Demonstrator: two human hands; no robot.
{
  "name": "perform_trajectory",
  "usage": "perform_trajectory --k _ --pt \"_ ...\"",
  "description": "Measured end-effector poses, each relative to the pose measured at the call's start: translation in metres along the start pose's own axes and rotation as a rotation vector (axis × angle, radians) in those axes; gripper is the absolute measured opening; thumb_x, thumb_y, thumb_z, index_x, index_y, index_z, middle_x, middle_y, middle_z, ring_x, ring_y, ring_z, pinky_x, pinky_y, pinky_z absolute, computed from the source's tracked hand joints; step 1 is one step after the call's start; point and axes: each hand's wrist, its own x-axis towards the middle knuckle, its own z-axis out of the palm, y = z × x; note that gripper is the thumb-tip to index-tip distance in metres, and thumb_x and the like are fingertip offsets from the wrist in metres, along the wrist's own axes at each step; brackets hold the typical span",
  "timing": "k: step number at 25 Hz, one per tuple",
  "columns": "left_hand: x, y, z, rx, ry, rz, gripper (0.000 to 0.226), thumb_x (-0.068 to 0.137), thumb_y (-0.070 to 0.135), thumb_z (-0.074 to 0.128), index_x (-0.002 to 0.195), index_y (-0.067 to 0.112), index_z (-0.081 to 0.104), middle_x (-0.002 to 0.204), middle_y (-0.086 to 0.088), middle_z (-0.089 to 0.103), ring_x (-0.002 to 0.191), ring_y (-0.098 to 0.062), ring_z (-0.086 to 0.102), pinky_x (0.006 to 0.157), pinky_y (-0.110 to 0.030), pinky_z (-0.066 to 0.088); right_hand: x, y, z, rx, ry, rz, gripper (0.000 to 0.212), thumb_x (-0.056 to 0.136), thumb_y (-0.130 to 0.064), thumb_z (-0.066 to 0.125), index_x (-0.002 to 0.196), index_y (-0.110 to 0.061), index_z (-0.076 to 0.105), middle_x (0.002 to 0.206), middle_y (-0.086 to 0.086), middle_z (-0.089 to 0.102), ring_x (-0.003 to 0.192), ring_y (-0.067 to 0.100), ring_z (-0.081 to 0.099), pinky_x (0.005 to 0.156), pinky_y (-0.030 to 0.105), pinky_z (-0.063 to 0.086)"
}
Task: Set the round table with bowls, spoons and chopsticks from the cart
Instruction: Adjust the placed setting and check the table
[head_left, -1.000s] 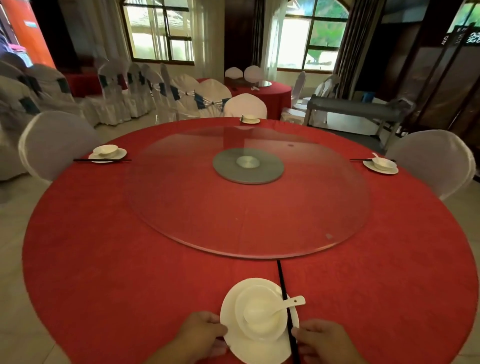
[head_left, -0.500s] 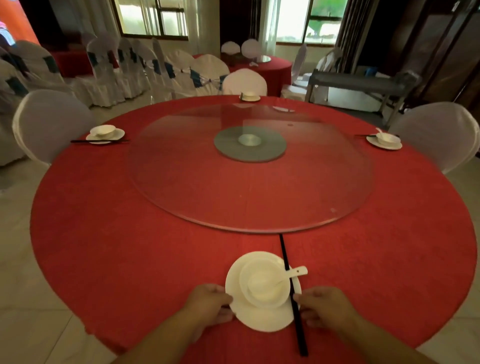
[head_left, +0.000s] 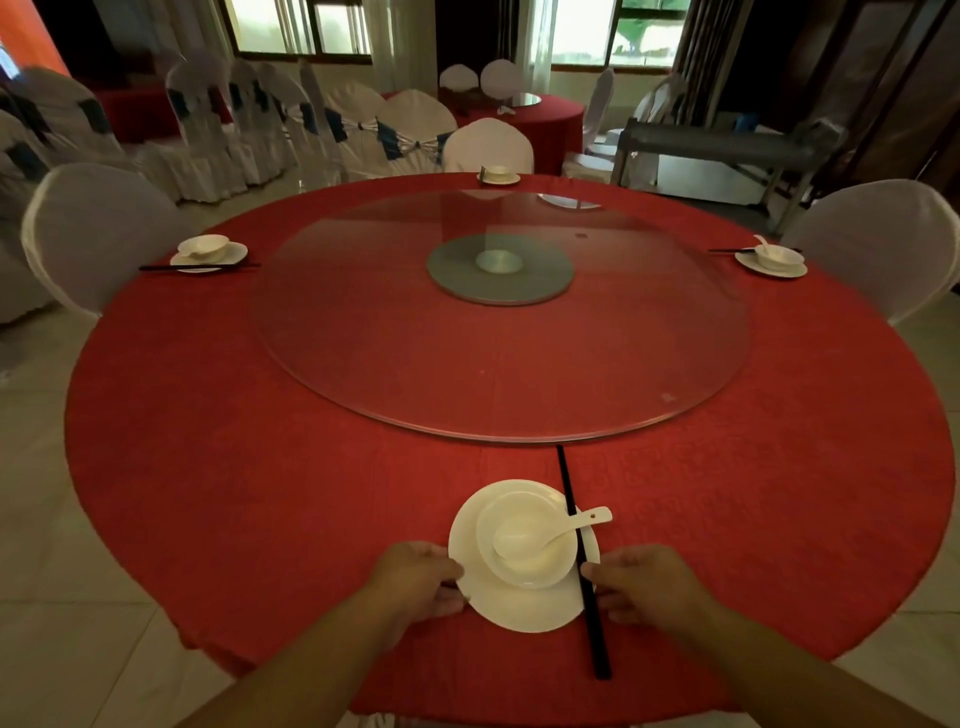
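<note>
From the head view, a round table covered in red cloth (head_left: 260, 493) carries a clear glass turntable (head_left: 498, 332) at its centre. At the near edge sits a white round ceramic plate (head_left: 519, 608) with a white ceramic bowl (head_left: 540, 561) on it and a white ceramic spoon (head_left: 550, 535) lying in the bowl, handle pointing right. A pair of black chopsticks (head_left: 584, 566) lies across the plate's right rim. The left hand (head_left: 415, 582) pinches the plate's left edge, fingers closed on it. The right hand (head_left: 644, 582) touches the chopsticks beside the plate; whether it grips them cannot be told. Three more settings lie at left (head_left: 208, 252), far (head_left: 498, 174) and right (head_left: 771, 260).
</note>
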Motion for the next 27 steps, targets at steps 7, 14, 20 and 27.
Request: perform_trajectory --k 7,14,20,27 --pt "0.0 -0.001 -0.001 0.012 0.007 -0.009 0.021 0.086 0.0 0.07 0.106 -0.003 0.067 0.089 -0.023 0.077 0.075 -0.03 0.077 0.064 -0.034 0.063 0.001 -0.001 -0.001 0.005 -0.015 0.019 0.022 0.085 -0.023 0.08 0.091 -0.002 0.077 0.081 0.01 0.08 0.076 0.025 0.077 0.06 0.032 0.063" --pt "0.001 0.017 0.001 0.191 0.245 0.342 0.01 0.088 0.022 0.07 0.084 0.015 0.076 0.075 -0.006 0.076 0.062 -0.018 0.069 0.071 -0.042 0.061 0.013 -0.016 -0.009 0.207 0.196 -0.03 0.017 0.098 -0.017 0.057 0.095 -0.005 0.069 0.08 0.02 0.072 0.06 0.027 0.066 0.056 0.037 0.059" --pt "-0.009 0.022 0.022 -0.033 -0.009 0.199 0.024 0.084 0.001 0.074 0.108 0.005 0.071 0.101 -0.015 0.077 0.086 -0.027 0.077 0.068 -0.033 0.063 0.015 -0.023 -0.007 0.191 0.104 -0.167 0.011 0.091 -0.017 0.072 0.088 -0.009 0.08 0.083 0.015 0.079 0.068 0.019 0.073 0.057 0.026 0.059" --pt "-0.009 0.022 0.017 -0.063 0.035 0.178 0.024 0.083 -0.008 0.069 0.106 0.0 0.072 0.1 -0.019 0.076 0.083 -0.029 0.077 0.061 -0.029 0.062 0.01 -0.021 -0.002 0.254 0.069 -0.109 0.014 0.091 -0.012 0.073 0.091 0.001 0.076 0.082 0.019 0.077 0.066 0.019 0.074 0.058 0.026 0.06"
